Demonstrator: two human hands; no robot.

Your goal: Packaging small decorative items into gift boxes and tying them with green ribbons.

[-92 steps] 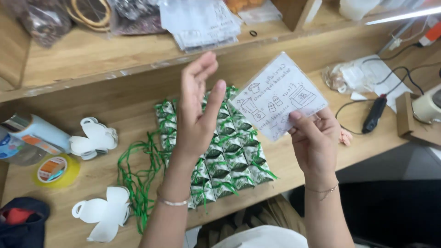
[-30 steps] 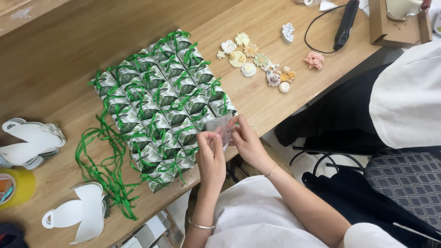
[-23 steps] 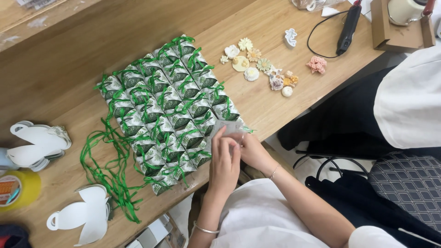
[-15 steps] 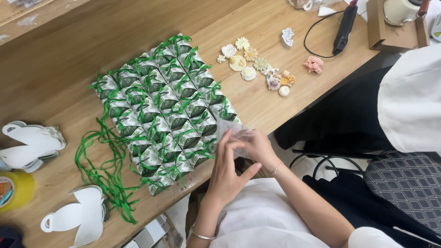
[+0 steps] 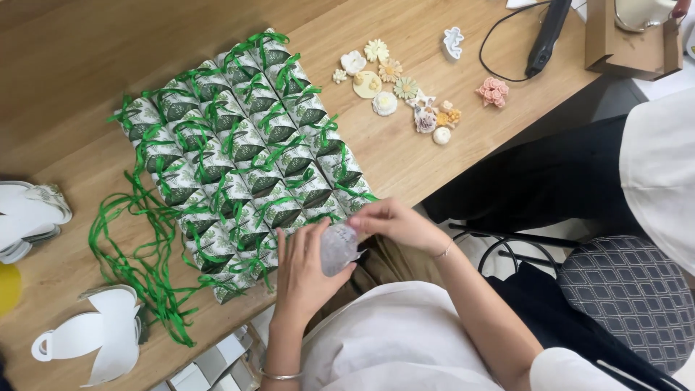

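small pale printed piece [image 5: 337,248] between the hands: motion-blurred, print unreadable; its left part covered by the left hand [image 5: 302,274], its top edge by the right hand [image 5: 394,223] fingertips. left palm faces away, grip not visible. white paper cutouts [image 5: 32,216] at the left edge cut off by the frame; yellow round thing [image 5: 7,287] only a sliver, kind unclear. black tool [image 5: 547,32] and its cable run out at the top. cardboard box [image 5: 628,45] top right cropped, contents unclear. small flower shapes [image 5: 394,87] too small to tell the material. neighbouring person [image 5: 651,156] shown only in part.
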